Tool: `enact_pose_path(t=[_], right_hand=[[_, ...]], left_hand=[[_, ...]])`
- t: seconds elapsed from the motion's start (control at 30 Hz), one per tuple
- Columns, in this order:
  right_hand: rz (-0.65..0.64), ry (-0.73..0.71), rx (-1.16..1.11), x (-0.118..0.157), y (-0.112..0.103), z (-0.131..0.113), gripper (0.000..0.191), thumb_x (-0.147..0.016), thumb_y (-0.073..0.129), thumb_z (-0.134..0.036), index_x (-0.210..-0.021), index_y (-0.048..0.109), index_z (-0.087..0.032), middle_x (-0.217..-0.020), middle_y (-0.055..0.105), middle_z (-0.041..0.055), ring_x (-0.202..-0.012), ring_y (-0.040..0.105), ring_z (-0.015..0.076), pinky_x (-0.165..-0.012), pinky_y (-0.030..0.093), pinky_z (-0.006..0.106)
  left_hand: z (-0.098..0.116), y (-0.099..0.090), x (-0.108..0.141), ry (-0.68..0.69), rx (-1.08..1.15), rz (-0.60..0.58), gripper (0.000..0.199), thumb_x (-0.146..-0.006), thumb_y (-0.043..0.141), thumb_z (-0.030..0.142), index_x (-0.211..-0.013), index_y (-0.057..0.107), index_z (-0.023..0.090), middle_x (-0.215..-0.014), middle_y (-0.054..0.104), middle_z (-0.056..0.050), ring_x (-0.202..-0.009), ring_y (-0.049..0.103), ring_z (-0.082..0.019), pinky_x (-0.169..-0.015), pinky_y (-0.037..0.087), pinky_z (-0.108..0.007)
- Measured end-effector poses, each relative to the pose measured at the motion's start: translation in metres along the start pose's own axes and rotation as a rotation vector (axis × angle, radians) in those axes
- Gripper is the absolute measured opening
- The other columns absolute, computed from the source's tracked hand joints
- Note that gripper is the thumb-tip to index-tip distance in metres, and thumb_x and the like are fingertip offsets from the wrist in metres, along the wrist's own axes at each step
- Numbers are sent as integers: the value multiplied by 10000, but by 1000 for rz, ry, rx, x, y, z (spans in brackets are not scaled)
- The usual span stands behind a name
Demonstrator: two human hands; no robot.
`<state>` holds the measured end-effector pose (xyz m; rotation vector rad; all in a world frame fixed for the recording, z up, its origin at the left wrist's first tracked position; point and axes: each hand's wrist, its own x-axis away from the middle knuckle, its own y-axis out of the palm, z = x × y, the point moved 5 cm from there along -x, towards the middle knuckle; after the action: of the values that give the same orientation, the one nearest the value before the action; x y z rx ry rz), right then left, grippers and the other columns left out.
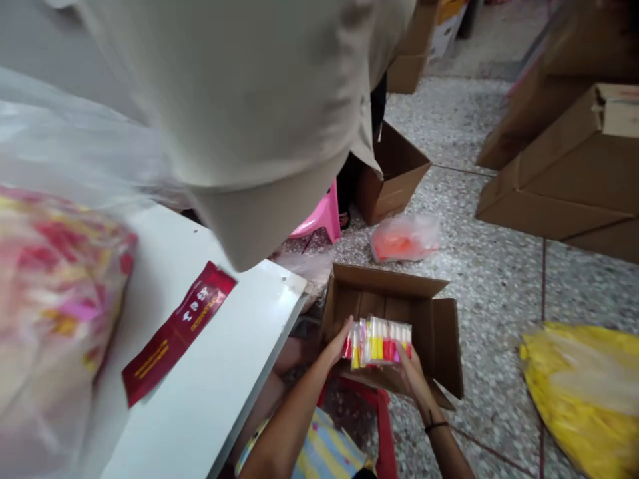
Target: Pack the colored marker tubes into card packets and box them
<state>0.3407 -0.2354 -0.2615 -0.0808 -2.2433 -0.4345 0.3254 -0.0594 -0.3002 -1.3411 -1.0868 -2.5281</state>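
Over an open cardboard box [446, 332] on the floor, a row of clear packets [382, 339] is gripped between my two hands. White-topped small sticks in red, yellow and pink show through the plastic; their exact kind cannot be made out. My left hand [340, 344] closes on the row's left end. On the right end, my right hand [410, 370] presses with its thumb on the front, a dark band at its wrist. To the left, a dark red printed wrapper [174, 336] lies on a white table [224, 372].
A person in a light shirt [269, 86] stands close in front. A bulky bag of colourful pieces [54, 299] covers the table's left. On the floor are a bag of yellow pieces [579, 392], a bag with orange contents [404, 238], another open box [399, 189] and cartons [564, 173].
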Motion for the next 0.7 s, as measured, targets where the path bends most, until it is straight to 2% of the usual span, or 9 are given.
enact_pose_path(t=[0.13, 0.23, 0.37, 0.47, 0.53, 0.7], right_hand=[[-150, 54, -8, -13, 9, 11, 506, -678, 751, -515, -1025, 598, -181, -993, 700, 109, -866, 682, 268, -770, 558, 401], [-243, 100, -13, -24, 14, 18, 506, -707, 738, -469, -1095, 591, -179, -1049, 682, 125, -904, 673, 283, -778, 554, 423], [-240, 113, -79, -33, 9, 30, 508, -680, 757, -436, -1095, 605, -185, -1059, 678, 128, -927, 664, 295, -771, 549, 435], [-159, 66, -168, -29, -9, 42, 503, -638, 786, -429, -1056, 632, -195, -1049, 687, 116, -981, 647, 297, -846, 524, 443], [-87, 35, -236, -22, -28, 48, 517, -623, 795, -428, -1066, 641, -212, -1063, 687, 106, -1043, 623, 303, -906, 499, 457], [139, 4, -322, -7, -86, 41, 547, -584, 821, -417, -1066, 662, -213, -1127, 667, 112, -1135, 569, 328, -965, 470, 482]], left_hand=[[-5, -8, -1, -99, 2, -72, 789, -794, 393, 746, -1156, 619, 83, -1105, 671, -184, -1080, 612, -331, -969, 431, -464], [-4, -10, -5, -135, 39, -102, 891, -782, 276, 799, -1234, 567, 87, -1160, 644, -198, -1088, 607, -337, -950, 443, -488], [-8, -13, -13, -196, 144, -61, 959, -776, 205, 814, -1231, 563, 49, -1135, 646, -232, -1055, 619, -361, -933, 441, -528], [-18, -11, -22, -233, 116, 6, 903, -786, 257, 796, -1125, 626, 45, -1030, 685, -225, -1001, 646, -349, -924, 454, -502], [-28, -3, -32, -238, 68, 33, 878, -770, 291, 806, -1054, 655, 60, -950, 706, -206, -948, 665, -339, -898, 472, -485], [-60, 37, -61, -251, -20, 47, 868, -701, 341, 853, -940, 677, 89, -855, 714, -174, -855, 683, -321, -843, 501, -452]])
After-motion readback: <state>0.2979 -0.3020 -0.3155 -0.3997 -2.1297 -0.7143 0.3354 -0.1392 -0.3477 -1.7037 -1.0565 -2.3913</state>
